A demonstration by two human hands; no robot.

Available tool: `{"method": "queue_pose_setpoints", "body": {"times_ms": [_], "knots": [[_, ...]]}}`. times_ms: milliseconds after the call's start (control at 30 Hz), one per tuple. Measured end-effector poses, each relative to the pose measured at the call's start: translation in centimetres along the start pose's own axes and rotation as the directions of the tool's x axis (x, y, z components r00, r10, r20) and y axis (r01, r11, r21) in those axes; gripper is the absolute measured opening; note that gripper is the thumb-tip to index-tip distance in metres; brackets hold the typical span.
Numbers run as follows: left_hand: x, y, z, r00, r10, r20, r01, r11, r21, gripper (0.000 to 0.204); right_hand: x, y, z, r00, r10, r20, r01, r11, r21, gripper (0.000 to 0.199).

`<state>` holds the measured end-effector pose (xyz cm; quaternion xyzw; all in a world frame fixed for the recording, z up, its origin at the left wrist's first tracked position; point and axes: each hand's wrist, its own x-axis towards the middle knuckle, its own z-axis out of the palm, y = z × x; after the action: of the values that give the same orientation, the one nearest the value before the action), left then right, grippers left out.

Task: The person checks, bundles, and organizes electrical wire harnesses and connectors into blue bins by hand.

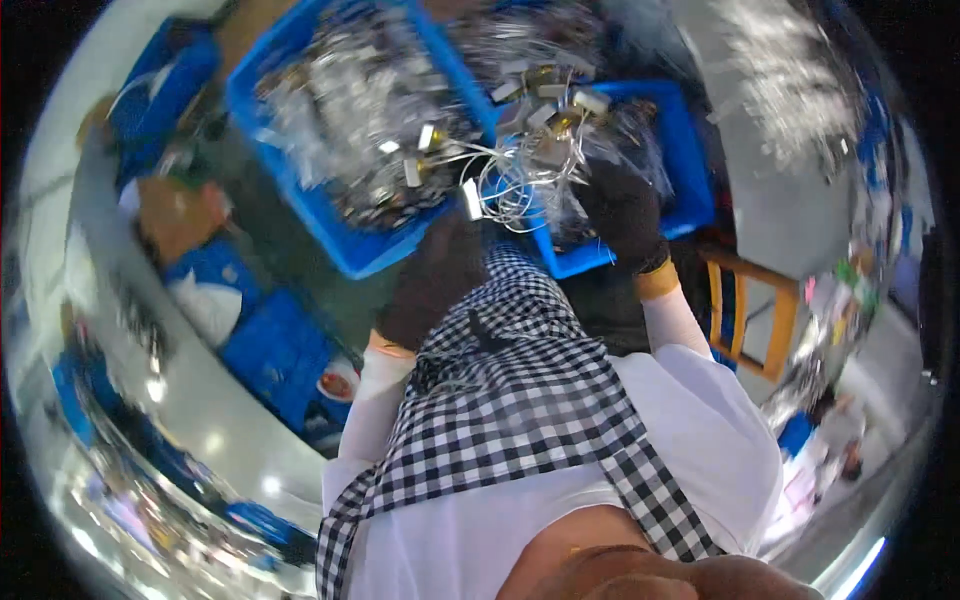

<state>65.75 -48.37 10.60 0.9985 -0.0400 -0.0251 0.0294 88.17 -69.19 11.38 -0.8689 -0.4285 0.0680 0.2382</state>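
Observation:
A loose tangle of thin white cables (pixel 515 200) hangs between my hands, with several small white block-shaped ends (pixel 472 198), some with yellow parts. Both hands wear dark gloves. My left hand (pixel 437 275) is closed at the left side of the tangle, its fingers partly blurred. On the other side, my right hand (pixel 622 212) grips the cables near their upper right, fingers curled. Below the tangle are two blue bins: the left bin (pixel 340 255) is heaped with clear plastic-wrapped pieces, and the right bin (pixel 695 150) holds clear plastic and small parts.
A wooden chair or stool frame (pixel 785 320) stands to my right. On the left are a brown carton (pixel 175 215), blue containers (pixel 275 355) and a white bag (pixel 208 308). Clear plastic-wrapped pieces (pixel 800 80) lie on a pale surface at the far right.

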Motion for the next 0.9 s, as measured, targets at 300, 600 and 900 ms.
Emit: {"method": "queue_pose_setpoints", "body": {"times_ms": [300, 600, 900], "knots": [[-26.9, -1.1, -4.6, 0.535, -0.776, -0.335, 0.583, 0.626, -0.518, 0.045, -1.5, -32.6, 11.2, 0.836, -0.503, 0.218, 0.388, 0.824, 0.413, 0.036], [-55.3, 3.3, -5.0, -0.262, -0.948, -0.178, 0.393, 0.063, -0.917, 0.024, -13.1, -62.5, 20.6, 0.279, -0.65, 0.707, 0.192, 0.759, 0.622, 0.027], [-69.5, 3.1, 5.6, -0.487, -0.837, 0.247, -0.629, 0.14, -0.765, 0.037, -18.0, -76.5, 39.4, -0.257, -0.77, 0.584, 0.712, 0.257, 0.653, 0.038]]}}
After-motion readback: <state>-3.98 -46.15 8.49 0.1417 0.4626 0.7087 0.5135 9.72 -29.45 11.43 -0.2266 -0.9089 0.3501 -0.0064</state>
